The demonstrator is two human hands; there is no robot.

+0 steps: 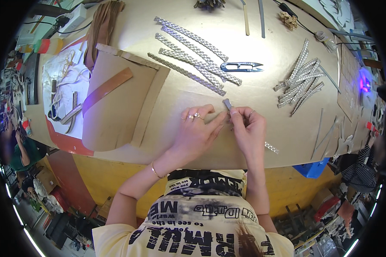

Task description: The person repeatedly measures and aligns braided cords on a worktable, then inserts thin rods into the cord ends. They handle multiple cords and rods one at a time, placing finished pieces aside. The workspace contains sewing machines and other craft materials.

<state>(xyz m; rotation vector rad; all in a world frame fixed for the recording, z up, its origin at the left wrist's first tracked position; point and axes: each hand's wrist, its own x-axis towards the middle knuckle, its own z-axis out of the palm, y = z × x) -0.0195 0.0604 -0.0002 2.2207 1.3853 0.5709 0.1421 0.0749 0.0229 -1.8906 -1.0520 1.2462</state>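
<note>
My right hand (249, 124) is closed, pinching a short grey strip end (227, 103) between thumb and fingers. A piece of silvery braided cord (271, 147) shows beside my right wrist; whether it joins the grey end is hidden by the hand. My left hand (198, 126), with rings on its fingers, is just left of it, fingers apart, the index fingertip close to the grey end. Several silvery braided cords (193, 45) lie beyond my hands. Dark thread snips (242, 67) rest at the right end of those cords.
A second pile of braided cords (302, 83) lies to the right. On the left stands a curved cardboard piece (116, 103) with a brown strip (111, 88) on it. Thin grey strips (324, 135) lie near the right edge. A blue bin (312, 168) sits below the table edge.
</note>
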